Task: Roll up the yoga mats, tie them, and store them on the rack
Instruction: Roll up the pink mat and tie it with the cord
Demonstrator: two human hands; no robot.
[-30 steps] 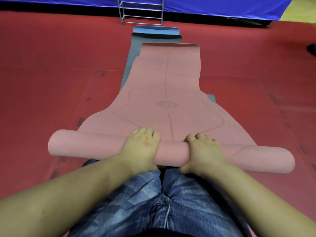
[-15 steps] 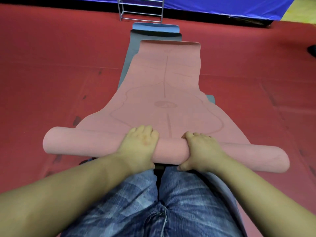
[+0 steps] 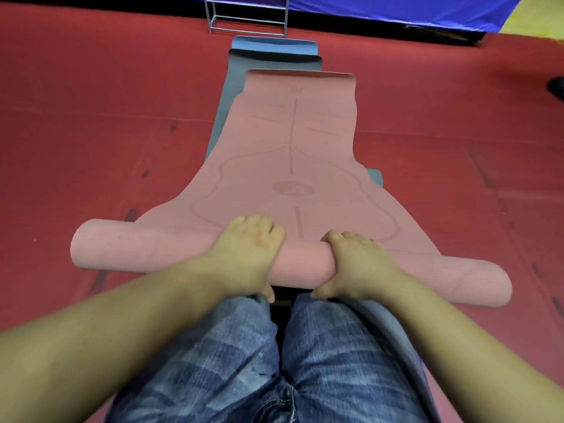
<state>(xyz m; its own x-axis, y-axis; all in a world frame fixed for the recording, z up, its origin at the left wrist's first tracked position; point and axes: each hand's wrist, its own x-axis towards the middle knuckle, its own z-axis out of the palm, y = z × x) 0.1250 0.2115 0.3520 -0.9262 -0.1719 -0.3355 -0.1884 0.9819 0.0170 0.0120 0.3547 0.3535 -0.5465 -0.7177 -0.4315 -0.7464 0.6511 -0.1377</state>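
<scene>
A pink yoga mat (image 3: 293,141) lies on the red floor, stretching away from me. Its near end is rolled into a thick tube (image 3: 146,248) lying across my view just past my knees. My left hand (image 3: 244,254) grips the roll left of centre, fingers curled over its top and thumb below. My right hand (image 3: 357,264) grips it right of centre the same way. Under the pink mat lie a grey mat (image 3: 232,87) and a blue mat (image 3: 274,44), showing at the far end. A metal rack (image 3: 247,16) stands beyond them.
Red floor padding (image 3: 91,117) spreads left and right of the mats. A blue tarp (image 3: 396,7) runs along the far edge. A dark object (image 3: 557,88) sits at the right border. My jeans-clad legs (image 3: 259,361) fill the bottom of the view.
The roll has moved forward along the mat, taking up more of it, with both hands travelling on it. The flat stretch of pink mat is shorter.
</scene>
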